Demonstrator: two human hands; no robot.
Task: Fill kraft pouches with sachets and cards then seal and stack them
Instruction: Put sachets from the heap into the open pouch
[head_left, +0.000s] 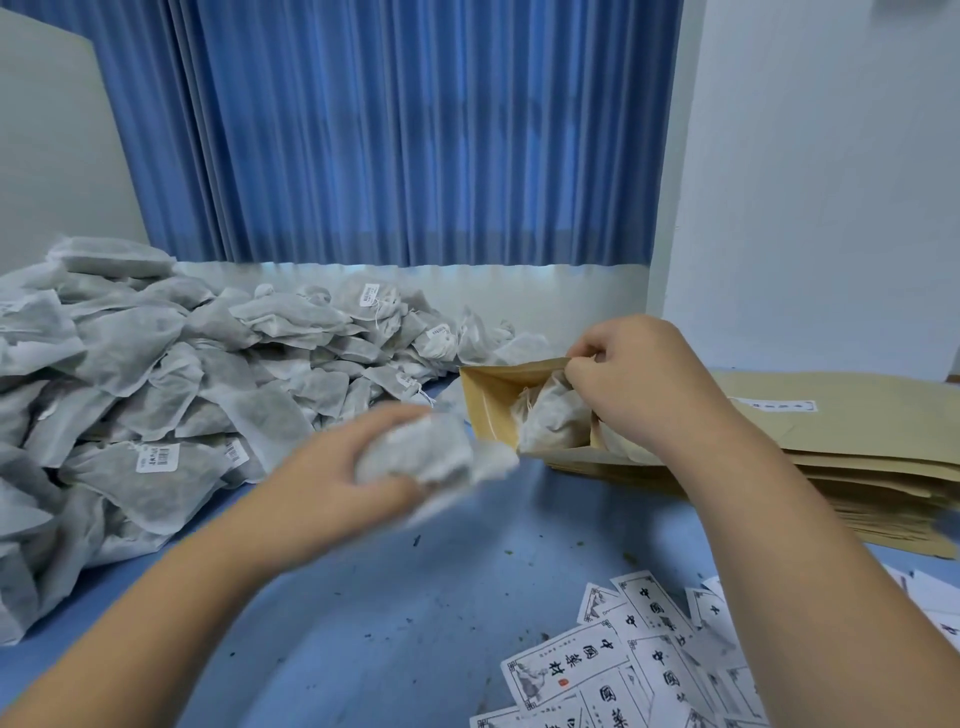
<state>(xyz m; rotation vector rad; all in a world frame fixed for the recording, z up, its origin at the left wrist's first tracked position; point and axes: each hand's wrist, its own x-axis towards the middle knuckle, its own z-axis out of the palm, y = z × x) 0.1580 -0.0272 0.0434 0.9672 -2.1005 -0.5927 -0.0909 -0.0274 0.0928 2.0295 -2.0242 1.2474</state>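
Head view: the right hand (639, 384) pinches the upper rim of an open pouch (488, 395) between curled fingers, holding its mouth spread toward the left. Filled sachets (550, 421) sit inside it. The pouch rests on the left end of a stack of flat pouches (857, 457) at the desk's right side.

The left hand (358, 473), blurred, has its fingers wrapped round one sachet (431, 452), just beside the pouch mouth. A sachet pile (156, 389) covers the left of the desk (415, 597). Printed cards (649, 670) lie scattered at the near right edge. Crumb-speckled blue surface shows between pile, stack and cards.
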